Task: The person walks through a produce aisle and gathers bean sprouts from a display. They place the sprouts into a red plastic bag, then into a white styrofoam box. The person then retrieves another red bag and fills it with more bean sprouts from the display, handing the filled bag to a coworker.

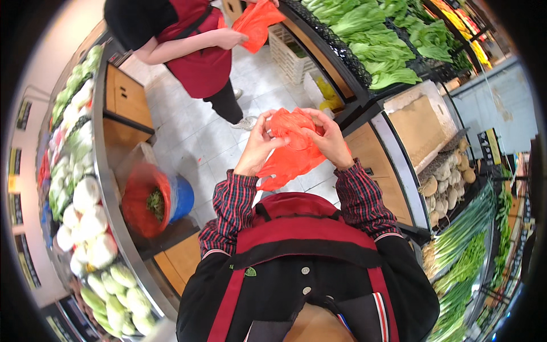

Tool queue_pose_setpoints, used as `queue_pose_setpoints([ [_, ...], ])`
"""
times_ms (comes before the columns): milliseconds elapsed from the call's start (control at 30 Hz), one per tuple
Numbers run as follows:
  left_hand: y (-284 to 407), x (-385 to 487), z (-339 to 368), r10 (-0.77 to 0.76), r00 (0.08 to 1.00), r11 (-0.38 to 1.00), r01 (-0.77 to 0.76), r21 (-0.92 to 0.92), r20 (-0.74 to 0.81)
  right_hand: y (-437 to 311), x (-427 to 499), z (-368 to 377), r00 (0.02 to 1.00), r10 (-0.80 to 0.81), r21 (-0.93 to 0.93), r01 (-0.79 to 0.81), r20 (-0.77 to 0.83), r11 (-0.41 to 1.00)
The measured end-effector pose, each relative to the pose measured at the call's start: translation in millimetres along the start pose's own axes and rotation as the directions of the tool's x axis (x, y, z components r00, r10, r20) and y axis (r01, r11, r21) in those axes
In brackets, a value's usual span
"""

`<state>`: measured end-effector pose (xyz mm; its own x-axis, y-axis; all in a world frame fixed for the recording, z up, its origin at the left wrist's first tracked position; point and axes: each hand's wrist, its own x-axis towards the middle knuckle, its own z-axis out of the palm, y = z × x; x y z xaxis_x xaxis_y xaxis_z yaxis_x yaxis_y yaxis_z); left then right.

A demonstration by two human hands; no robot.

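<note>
A thin red plastic bag (295, 160) is bunched up in front of my chest, its loose end hanging down towards my apron. My left hand (259, 143) grips the bunched part from the left, fingers behind it and thumb in front. On the other side my right hand (331, 139) holds the same bunch, its thumb pressed on the crumpled plastic. Whether anything is wrapped inside the bunch cannot be told.
A co-worker in a red apron (198, 68) stands ahead on the left, holding another red bag (258, 25). Lettuce (372, 47) fills the stand at upper right. A blue bin (183, 199) with a red liner stands at left, by the vegetable counter (112, 188). Spring onions (463, 222) lie at right.
</note>
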<state>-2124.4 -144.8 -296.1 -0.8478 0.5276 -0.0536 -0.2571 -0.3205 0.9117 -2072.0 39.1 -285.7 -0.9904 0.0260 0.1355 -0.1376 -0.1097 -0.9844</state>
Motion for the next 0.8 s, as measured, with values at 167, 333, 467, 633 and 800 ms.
queue_pose_setpoints([
  [167, -2, 89, -13, 0.402, 0.906, 0.874, -0.338, 0.348, -0.131, 3, 21, 26, 0.994, 0.039, 0.019, -0.037, -0.098, 0.999],
  [333, -7, 113, -9, 0.569, 0.801, 0.656, -0.305, 0.691, -0.187, 4, 46, 13, 0.957, 0.128, 0.049, -0.119, -0.261, 0.992],
  [467, -8, 118, -6, 0.338, 0.920, 0.941, -0.334, 0.055, -0.197, 5, 59, -13, 0.898, 0.205, 0.686, 0.135, -0.390, 0.715],
  [633, -10, 125, -20, -0.236, 0.970, 0.935, 0.212, -0.284, -0.056, 3, 82, -52, 0.927, 0.134, 0.820, 0.235, -0.351, 0.522],
  [800, -8, 116, -45, -0.365, 0.931, 0.920, 0.363, 0.149, -0.017, -5, 109, -86, 0.864, 0.196, 0.483, 0.061, -0.464, 0.874],
])
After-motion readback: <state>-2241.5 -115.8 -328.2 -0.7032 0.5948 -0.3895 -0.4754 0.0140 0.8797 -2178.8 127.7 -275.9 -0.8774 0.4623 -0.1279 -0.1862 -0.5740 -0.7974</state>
